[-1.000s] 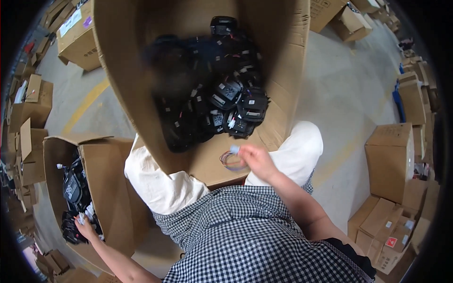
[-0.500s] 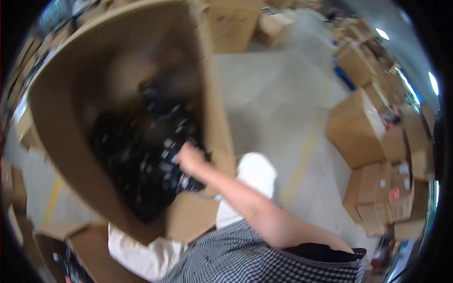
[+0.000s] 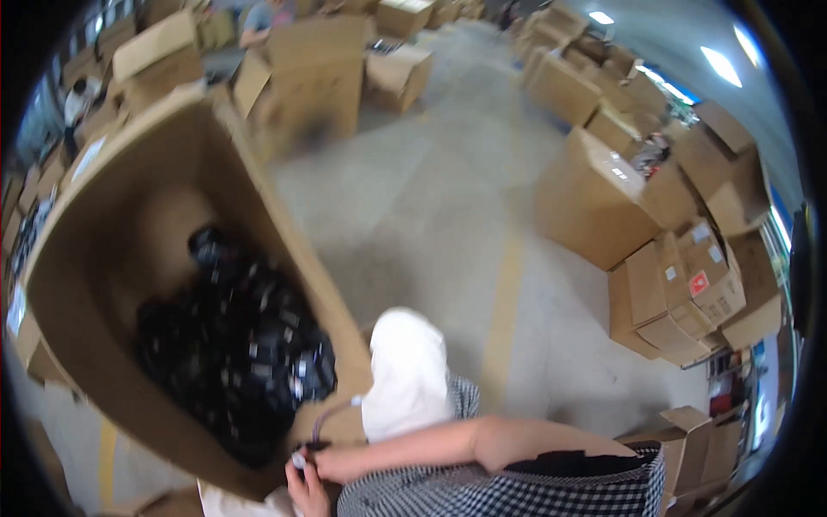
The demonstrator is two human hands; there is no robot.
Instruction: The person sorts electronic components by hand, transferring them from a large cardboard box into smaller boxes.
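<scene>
My left hand (image 3: 307, 495) and my right hand (image 3: 327, 466) meet at the near edge of a tall cardboard box (image 3: 291, 250). Between their fingers is a small dark item with a whitish part (image 3: 299, 460); its kind is too small to make out. Both hands look closed around it. A thin cord (image 3: 323, 418) with a pale tip curves up beside them against the box's cardboard. Inside the box, a heap of black plastic-wrapped packets (image 3: 241, 345) with small pale labels lies on the bottom, apart from my hands.
Stacked cartons (image 3: 672, 280) line the right side, beyond a yellow floor line (image 3: 504, 306). An open carton (image 3: 317, 73) stands past the big box, with a person (image 3: 258, 21) behind it. Another person (image 3: 77, 103) is at the far left.
My right hand has drawn back from over the black packets to the box's near edge, where my left hand now shows beside it. The view has shifted, showing more floor and cartons.
</scene>
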